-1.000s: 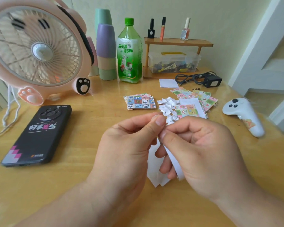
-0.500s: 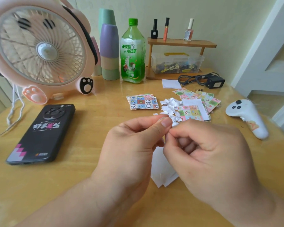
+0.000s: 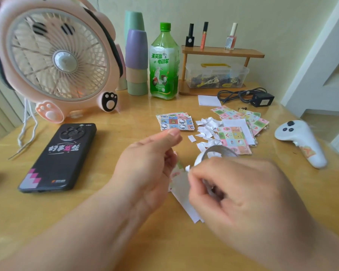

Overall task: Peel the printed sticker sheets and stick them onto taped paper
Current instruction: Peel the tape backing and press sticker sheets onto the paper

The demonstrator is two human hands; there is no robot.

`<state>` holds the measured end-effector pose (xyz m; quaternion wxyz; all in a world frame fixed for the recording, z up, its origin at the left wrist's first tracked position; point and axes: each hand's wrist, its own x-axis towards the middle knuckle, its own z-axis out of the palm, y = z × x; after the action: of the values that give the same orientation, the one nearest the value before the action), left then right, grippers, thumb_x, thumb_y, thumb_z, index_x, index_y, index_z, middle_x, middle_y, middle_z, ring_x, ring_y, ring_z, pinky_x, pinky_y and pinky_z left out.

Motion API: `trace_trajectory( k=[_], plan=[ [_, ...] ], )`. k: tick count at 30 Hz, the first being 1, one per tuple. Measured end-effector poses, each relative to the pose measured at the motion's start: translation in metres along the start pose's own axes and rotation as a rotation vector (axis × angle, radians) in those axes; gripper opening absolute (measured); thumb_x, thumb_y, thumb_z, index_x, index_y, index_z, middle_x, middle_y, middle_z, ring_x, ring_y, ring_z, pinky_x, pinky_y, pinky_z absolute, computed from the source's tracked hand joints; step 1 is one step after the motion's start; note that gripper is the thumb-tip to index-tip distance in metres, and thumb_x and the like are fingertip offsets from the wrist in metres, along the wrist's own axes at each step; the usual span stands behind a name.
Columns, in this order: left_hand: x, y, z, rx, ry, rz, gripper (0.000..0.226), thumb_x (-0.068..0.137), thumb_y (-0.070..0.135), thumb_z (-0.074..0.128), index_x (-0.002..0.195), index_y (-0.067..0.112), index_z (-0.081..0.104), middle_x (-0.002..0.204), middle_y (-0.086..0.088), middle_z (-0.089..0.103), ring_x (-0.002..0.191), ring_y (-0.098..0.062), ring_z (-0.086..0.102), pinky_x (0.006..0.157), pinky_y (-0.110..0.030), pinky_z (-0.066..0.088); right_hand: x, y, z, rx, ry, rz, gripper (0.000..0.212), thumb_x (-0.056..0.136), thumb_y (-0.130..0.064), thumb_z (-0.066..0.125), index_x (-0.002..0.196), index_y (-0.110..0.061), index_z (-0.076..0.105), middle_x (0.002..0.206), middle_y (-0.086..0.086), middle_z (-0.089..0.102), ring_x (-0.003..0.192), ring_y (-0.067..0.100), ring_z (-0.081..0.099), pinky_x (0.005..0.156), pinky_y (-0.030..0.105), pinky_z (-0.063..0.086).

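Note:
My left hand (image 3: 149, 169) holds the edge of a small sticker sheet (image 3: 181, 190) at the table's middle; its fingers curl against the sheet and its thumb is lifted. The sheet's white back faces me, with a coloured corner showing by the fingers. My right hand (image 3: 243, 202) pinches a white backing strip (image 3: 208, 154) that curls up from the sheet. Behind lie a stack of printed sticker sheets (image 3: 176, 122), a second stack (image 3: 235, 139) with a white sheet on it, and a pile of white peeled scraps (image 3: 205, 130).
A black phone (image 3: 59, 157) lies at the left, below a pink fan (image 3: 53, 59). A green bottle (image 3: 163, 63), stacked cups (image 3: 136, 61) and a wooden shelf (image 3: 221, 53) stand at the back. A white controller (image 3: 301, 141) and a charger (image 3: 261, 99) are on the right.
My hands have come apart. The right hand pulled down and to the right, drawing a curling white strip off the sheet. The left thumb lifted from the pinch.

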<state>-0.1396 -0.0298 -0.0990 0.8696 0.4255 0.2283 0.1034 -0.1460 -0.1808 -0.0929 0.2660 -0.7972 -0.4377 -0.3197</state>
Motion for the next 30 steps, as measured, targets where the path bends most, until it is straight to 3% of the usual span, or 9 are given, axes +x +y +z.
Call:
trace_trajectory(
  k=[4, 6, 8, 10, 11, 17, 21, 25, 30],
  plan=[
    [0.003, 0.002, -0.009, 0.072, -0.061, 0.082, 0.006, 0.079, 0.012, 0.077, 0.082, 0.008, 0.076, 0.073, -0.003, 0.071, 0.055, -0.006, 0.052, 0.061, -0.02, 0.047, 0.005, 0.035, -0.02, 0.016, -0.029, 0.345, 0.007, 0.088, -0.03, 0.067, 0.085, -0.026, 0.062, 0.056, 0.001, 0.057, 0.051, 0.02, 0.055, 0.049, 0.033, 0.048],
    [-0.001, -0.001, -0.009, 0.116, -0.131, 0.091, 0.014, 0.071, 0.019, 0.079, 0.081, 0.008, 0.079, 0.08, -0.004, 0.072, 0.06, -0.007, 0.055, 0.066, -0.023, 0.045, 0.004, 0.053, -0.03, -0.043, -0.084, 0.506, 0.015, 0.089, -0.038, 0.068, 0.098, -0.034, 0.057, 0.058, 0.002, 0.061, 0.055, 0.024, 0.063, 0.057, 0.038, 0.054],
    [-0.005, -0.004, -0.008, 0.175, -0.189, 0.091, 0.013, 0.067, 0.021, 0.078, 0.078, 0.013, 0.082, 0.084, -0.006, 0.07, 0.063, -0.008, 0.055, 0.07, -0.024, 0.042, 0.005, 0.063, -0.038, -0.125, -0.229, 0.588, 0.043, 0.089, -0.035, 0.069, 0.125, -0.045, 0.047, 0.056, -0.002, 0.063, 0.058, 0.022, 0.064, 0.06, 0.037, 0.055],
    [-0.008, -0.006, -0.008, 0.219, -0.216, 0.097, 0.01, 0.068, 0.019, 0.078, 0.076, 0.014, 0.083, 0.085, -0.006, 0.071, 0.063, -0.01, 0.053, 0.072, -0.027, 0.041, 0.005, 0.064, -0.041, -0.215, -0.433, 0.676, 0.086, 0.09, -0.032, 0.068, 0.147, -0.058, 0.009, 0.056, -0.01, 0.065, 0.059, 0.014, 0.064, 0.062, 0.033, 0.055],
    [-0.008, -0.006, -0.008, 0.23, -0.221, 0.099, 0.01, 0.067, 0.018, 0.078, 0.075, 0.013, 0.082, 0.086, -0.008, 0.072, 0.063, -0.011, 0.053, 0.072, -0.028, 0.041, 0.006, 0.063, -0.04, -0.253, -0.504, 0.707, 0.093, 0.09, -0.032, 0.067, 0.147, -0.06, -0.001, 0.059, -0.012, 0.065, 0.062, 0.012, 0.064, 0.064, 0.034, 0.056],
    [-0.011, -0.005, -0.008, 0.216, -0.277, 0.076, 0.008, 0.064, 0.01, 0.076, 0.07, 0.007, 0.079, 0.081, -0.009, 0.073, 0.06, -0.01, 0.06, 0.061, -0.022, 0.052, 0.001, 0.069, -0.034, -0.383, -0.686, 0.731, 0.061, 0.081, -0.054, 0.071, 0.134, -0.049, 0.042, 0.08, -0.017, 0.061, 0.079, 0.008, 0.061, 0.071, 0.035, 0.054],
    [-0.016, -0.008, -0.008, 0.251, -0.341, 0.07, 0.002, 0.064, 0.007, 0.079, 0.066, 0.009, 0.079, 0.078, -0.01, 0.072, 0.064, -0.012, 0.06, 0.067, -0.024, 0.055, 0.001, 0.066, -0.038, -0.273, -0.547, 0.75, 0.053, 0.068, -0.074, 0.065, 0.111, -0.045, 0.057, 0.068, -0.014, 0.062, 0.072, 0.006, 0.062, 0.065, 0.033, 0.052],
    [-0.021, -0.015, -0.011, 0.314, -0.395, 0.109, 0.01, 0.071, 0.016, 0.073, 0.071, 0.007, 0.079, 0.077, -0.012, 0.071, 0.069, -0.017, 0.058, 0.069, -0.026, 0.052, 0.001, 0.049, -0.034, 0.066, -0.203, 0.603, 0.026, 0.074, -0.057, 0.069, 0.084, -0.034, 0.065, 0.053, -0.007, 0.052, 0.046, 0.009, 0.046, 0.05, 0.028, 0.04],
    [-0.018, -0.017, -0.018, 0.439, -0.424, 0.21, 0.023, 0.067, 0.034, 0.081, 0.074, 0.012, 0.079, 0.075, -0.006, 0.071, 0.068, -0.016, 0.056, 0.077, -0.033, 0.044, -0.006, 0.031, -0.022, 0.29, -0.112, 0.42, 0.009, 0.082, -0.03, 0.072, 0.077, -0.023, 0.07, 0.051, 0.004, 0.045, 0.044, 0.015, 0.037, 0.045, 0.019, 0.031]
  ],
)
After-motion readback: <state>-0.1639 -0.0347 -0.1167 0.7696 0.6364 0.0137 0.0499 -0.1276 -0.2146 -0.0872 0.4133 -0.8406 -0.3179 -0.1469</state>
